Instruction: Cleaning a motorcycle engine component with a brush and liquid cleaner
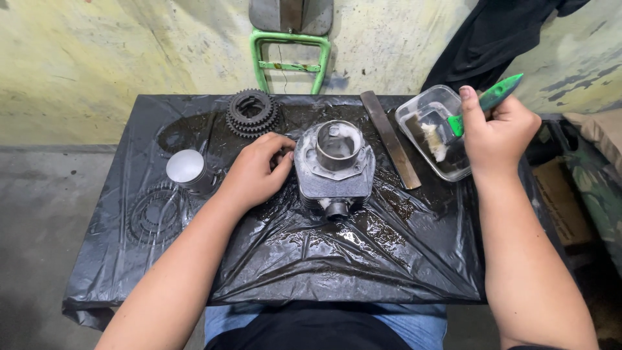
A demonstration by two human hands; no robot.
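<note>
Hiding partly under wrinkled black plastic sheeting (pixel 363 259), a flat sprocket (pixel 155 217) at eight o'clock is hard to make out. An engine cylinder (pixel 335 170) sits at centre, bore pointing up. The left hand (pixel 256 172), fingers loosely curled, touches its side. At two o'clock, the right hand (pixel 495 133) grips a green-handled brush (pixel 479 107), bristles dipped in a clear tub (pixel 414 110), handle angled up-right.

The near half of the counter (pixel 324 266) lies open. Farther back, gears (pixel 251 113), a piston (pixel 186 168), an engine cylinder (pixel 335 168), a metal bar (pixel 390 138) and a plastic tub (pixel 414 113) crowd the way.
</note>
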